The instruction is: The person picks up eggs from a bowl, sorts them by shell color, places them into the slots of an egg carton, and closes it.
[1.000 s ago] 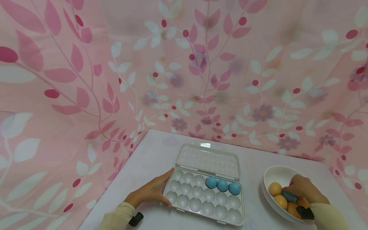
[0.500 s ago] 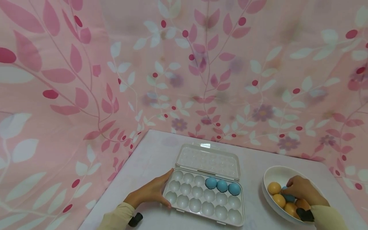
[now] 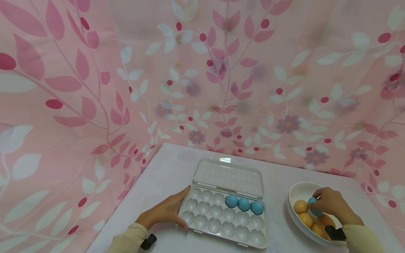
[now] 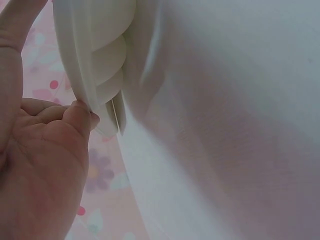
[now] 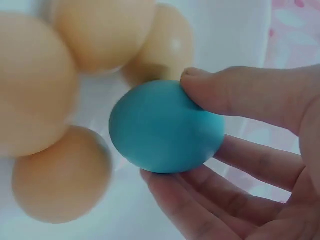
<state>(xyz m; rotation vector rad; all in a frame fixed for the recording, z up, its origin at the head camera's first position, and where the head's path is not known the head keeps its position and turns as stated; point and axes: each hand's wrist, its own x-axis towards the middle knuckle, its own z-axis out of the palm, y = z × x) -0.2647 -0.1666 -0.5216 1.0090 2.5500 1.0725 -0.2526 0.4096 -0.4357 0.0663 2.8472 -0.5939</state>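
In the right wrist view, my right hand (image 5: 250,165) pinches a blue egg (image 5: 162,127) between the thumb above and fingertips below. The head view places this right hand (image 3: 333,203) over a white bowl (image 3: 299,191) holding several tan-orange eggs (image 3: 305,220). My left hand (image 3: 167,209) grips the left side of a white egg tray (image 3: 229,243), thumb at its near corner and fingers toward the far one. Three blue eggs (image 3: 243,204) sit at the right end of the tray's back row; its other cups hold nothing. Fingertips (image 4: 80,117) curl at the tray's rim in the left wrist view.
The tray's clear lid (image 3: 229,177) lies folded back behind it. Both tray and bowl stand on a white-covered table (image 3: 177,161), the bowl to the right. Pink leaf-patterned cloth (image 3: 202,88) hangs along the back and left side.
My right hand has lifted slightly within the bowl with the blue egg, which shows more now. Tan-orange eggs shifted a little. The left hand and tray have stayed put.
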